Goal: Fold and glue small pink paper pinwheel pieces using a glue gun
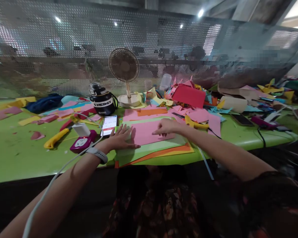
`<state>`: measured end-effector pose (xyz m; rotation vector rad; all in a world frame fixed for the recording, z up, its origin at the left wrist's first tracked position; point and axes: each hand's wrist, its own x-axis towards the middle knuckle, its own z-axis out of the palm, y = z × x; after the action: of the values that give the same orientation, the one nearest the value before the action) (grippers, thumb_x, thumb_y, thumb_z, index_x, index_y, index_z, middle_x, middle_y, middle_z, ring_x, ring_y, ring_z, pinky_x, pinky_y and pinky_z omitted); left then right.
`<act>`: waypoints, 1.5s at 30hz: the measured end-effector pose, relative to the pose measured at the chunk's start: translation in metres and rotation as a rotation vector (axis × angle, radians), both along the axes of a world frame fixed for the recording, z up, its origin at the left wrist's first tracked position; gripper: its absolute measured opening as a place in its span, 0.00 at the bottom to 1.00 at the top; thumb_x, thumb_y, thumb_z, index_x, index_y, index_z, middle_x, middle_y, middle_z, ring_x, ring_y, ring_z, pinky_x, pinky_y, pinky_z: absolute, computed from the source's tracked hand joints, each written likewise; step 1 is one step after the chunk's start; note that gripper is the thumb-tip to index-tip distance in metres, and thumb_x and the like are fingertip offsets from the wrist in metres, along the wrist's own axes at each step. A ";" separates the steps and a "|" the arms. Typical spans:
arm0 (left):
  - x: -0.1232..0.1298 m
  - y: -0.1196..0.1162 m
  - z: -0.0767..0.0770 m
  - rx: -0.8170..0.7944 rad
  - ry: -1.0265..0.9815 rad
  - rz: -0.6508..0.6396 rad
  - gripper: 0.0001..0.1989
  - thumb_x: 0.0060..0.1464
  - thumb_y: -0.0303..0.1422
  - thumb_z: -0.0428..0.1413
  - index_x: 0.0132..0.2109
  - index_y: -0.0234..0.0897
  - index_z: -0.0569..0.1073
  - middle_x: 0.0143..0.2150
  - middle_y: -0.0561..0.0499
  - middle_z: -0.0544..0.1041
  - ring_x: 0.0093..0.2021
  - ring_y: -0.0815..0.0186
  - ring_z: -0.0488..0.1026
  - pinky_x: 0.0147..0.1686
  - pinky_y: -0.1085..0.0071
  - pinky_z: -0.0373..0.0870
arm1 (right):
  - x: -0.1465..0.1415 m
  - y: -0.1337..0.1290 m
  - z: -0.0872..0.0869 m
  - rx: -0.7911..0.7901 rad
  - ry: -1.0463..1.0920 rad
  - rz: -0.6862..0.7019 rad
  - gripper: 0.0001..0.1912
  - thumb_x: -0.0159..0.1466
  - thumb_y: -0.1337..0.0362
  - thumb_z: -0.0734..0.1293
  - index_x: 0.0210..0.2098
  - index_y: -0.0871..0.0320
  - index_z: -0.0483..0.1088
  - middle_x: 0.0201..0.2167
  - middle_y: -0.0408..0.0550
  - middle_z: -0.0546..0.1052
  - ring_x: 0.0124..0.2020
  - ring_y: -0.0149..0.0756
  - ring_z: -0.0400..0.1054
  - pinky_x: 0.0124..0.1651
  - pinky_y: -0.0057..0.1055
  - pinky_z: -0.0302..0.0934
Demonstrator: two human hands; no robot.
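Observation:
My left hand (121, 137) lies flat with its fingers spread on the left end of a pink paper strip (144, 133). At the strip's right part, my right hand (165, 127) is closed, knuckles bent and fingertips down against the paper. Whether something small is inside those fingers is hidden. Under the pink strip is a larger pale green sheet (161, 145), and orange and yellow sheets (164, 153) stick out below it. A lit phone (109, 125) lies just beyond my left fingertips. Right of my right hand rests a yellow-handled tool (196, 123).
A black bottle (101, 100) and a small fan (125, 66) stand behind. Left are a purple power socket (83, 142) with a white plug and another yellow-handled tool (56, 138). A white cable (52, 181) crosses my left forearm. Coloured paper scraps (188, 94) pile up along the back.

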<state>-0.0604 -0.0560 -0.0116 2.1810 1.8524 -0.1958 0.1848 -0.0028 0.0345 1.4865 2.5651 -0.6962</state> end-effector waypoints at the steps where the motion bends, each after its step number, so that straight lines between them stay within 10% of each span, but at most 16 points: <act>1: 0.000 0.002 -0.001 -0.019 0.007 0.014 0.60 0.39 0.66 0.50 0.70 0.38 0.40 0.72 0.38 0.36 0.70 0.43 0.29 0.63 0.43 0.34 | -0.011 0.001 -0.002 -0.081 0.014 0.011 0.20 0.56 0.48 0.69 0.24 0.62 0.75 0.22 0.48 0.77 0.26 0.34 0.70 0.31 0.28 0.62; 7: -0.003 0.008 -0.006 -0.038 0.019 0.019 0.62 0.37 0.66 0.51 0.71 0.36 0.40 0.71 0.36 0.38 0.69 0.39 0.30 0.62 0.39 0.38 | -0.024 0.004 -0.020 -0.347 0.018 -0.023 0.24 0.43 0.45 0.75 0.14 0.59 0.67 0.13 0.39 0.69 0.18 0.27 0.61 0.23 0.25 0.57; 19: 0.002 -0.001 0.015 -0.084 0.029 0.016 0.62 0.39 0.65 0.51 0.70 0.31 0.40 0.71 0.34 0.34 0.69 0.39 0.29 0.63 0.43 0.32 | 0.084 0.017 0.009 -0.378 -0.199 -0.167 0.27 0.45 0.44 0.74 0.14 0.61 0.64 0.13 0.41 0.65 0.16 0.26 0.56 0.20 0.26 0.49; 23: 0.016 0.002 0.027 0.074 -0.043 -0.036 0.60 0.30 0.63 0.59 0.67 0.35 0.55 0.69 0.33 0.51 0.68 0.37 0.44 0.62 0.45 0.43 | 0.078 0.015 0.016 -0.302 -0.089 -0.132 0.23 0.51 0.46 0.71 0.19 0.61 0.67 0.15 0.43 0.68 0.19 0.27 0.60 0.23 0.26 0.51; 26: 0.042 0.004 0.032 0.201 -0.213 -0.017 0.38 0.42 0.62 0.53 0.46 0.32 0.77 0.50 0.34 0.76 0.51 0.46 0.71 0.51 0.57 0.65 | 0.052 0.010 0.009 -0.301 0.007 -0.062 0.23 0.53 0.45 0.69 0.22 0.61 0.70 0.20 0.44 0.72 0.23 0.28 0.64 0.26 0.25 0.54; 31: 0.079 0.006 0.026 -0.334 -0.435 0.129 0.29 0.44 0.58 0.54 0.20 0.34 0.71 0.19 0.45 0.75 0.20 0.63 0.71 0.25 0.68 0.67 | 0.022 0.007 -0.014 -0.367 0.015 -0.002 0.25 0.45 0.44 0.73 0.17 0.60 0.67 0.14 0.41 0.69 0.20 0.28 0.62 0.24 0.26 0.53; 45: 0.049 0.002 0.023 -0.457 -0.404 0.179 0.27 0.42 0.56 0.57 0.15 0.36 0.68 0.12 0.52 0.67 0.15 0.70 0.62 0.22 0.71 0.61 | 0.027 0.007 -0.026 -0.348 0.063 -0.027 0.24 0.46 0.45 0.74 0.14 0.58 0.65 0.11 0.39 0.67 0.19 0.29 0.62 0.26 0.27 0.55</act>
<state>-0.0113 -0.0542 0.0115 1.6014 1.5751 -0.1158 0.2119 0.0043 0.0088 1.4043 2.3130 -1.1404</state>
